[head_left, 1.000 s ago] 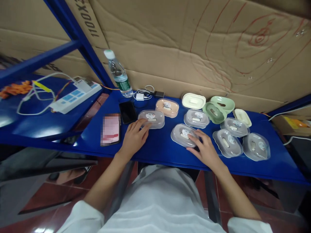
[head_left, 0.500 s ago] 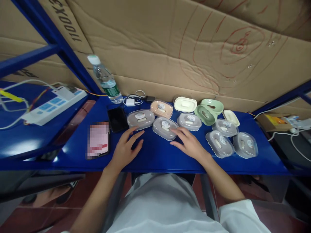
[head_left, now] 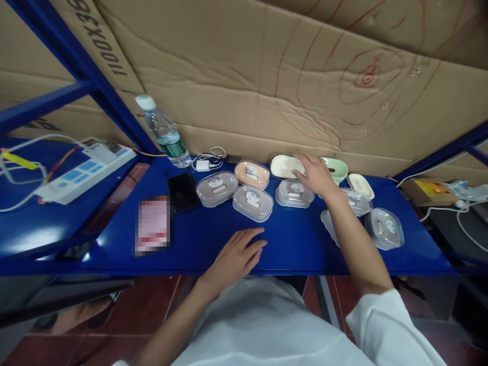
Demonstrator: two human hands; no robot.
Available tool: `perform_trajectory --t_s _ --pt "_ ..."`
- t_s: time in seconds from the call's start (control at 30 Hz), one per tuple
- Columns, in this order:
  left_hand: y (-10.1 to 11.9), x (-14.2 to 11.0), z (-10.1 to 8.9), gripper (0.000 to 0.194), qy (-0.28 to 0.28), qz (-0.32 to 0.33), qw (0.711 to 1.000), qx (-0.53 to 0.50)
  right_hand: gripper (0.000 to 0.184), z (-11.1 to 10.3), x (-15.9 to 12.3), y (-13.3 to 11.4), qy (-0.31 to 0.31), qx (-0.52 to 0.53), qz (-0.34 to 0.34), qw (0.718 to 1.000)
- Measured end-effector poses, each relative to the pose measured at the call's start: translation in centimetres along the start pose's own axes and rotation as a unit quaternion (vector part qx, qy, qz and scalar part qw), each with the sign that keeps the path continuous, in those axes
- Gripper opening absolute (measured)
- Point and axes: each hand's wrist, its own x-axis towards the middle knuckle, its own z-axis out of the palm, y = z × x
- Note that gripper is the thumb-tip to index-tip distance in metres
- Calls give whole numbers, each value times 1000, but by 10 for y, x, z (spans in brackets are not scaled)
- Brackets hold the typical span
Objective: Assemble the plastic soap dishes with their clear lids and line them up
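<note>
At the cream soap dish (head_left: 284, 166) by the cardboard (head_left: 213, 96), the right hand (head_left: 319, 178) had fingers and thumb apart, apparently to suit its width, any hold unclear, while the left hand (head_left: 234, 258) was open and empty near the desk's (head_left: 293, 246) front.

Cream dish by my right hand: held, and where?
The right hand covers the right end of the cream dish; a grip cannot be told. The left hand holds nothing.

Tabletop (head_left: 293, 236) open at center front; boxes (head_left: 295, 198) block behind
</note>
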Motion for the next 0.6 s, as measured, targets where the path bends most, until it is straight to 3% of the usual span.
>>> perform_trajectory --t_s 0.13,0.3,0.47,0.53,0.6 --pt "-5 -4 -2 25 20 -29 999 -12 67 6 44 1 -43 -5 28 999" --pt "-7 -1 -3 21 44 -38 997 -54 37 2 40 -8 -29 -12 4 1000" --pt "0 -4 -3 34 88 -31 994 -59 45 -39 -16 -26 88 25 -27 995" --pt "8 -7 -5 45 124 -57 986 -95 45 -43 -53 -41 67 65 -69 993" --pt "15 -10 -9 56 125 -85 980 -127 43 -31 -90 -58 -1 102 -129 986"
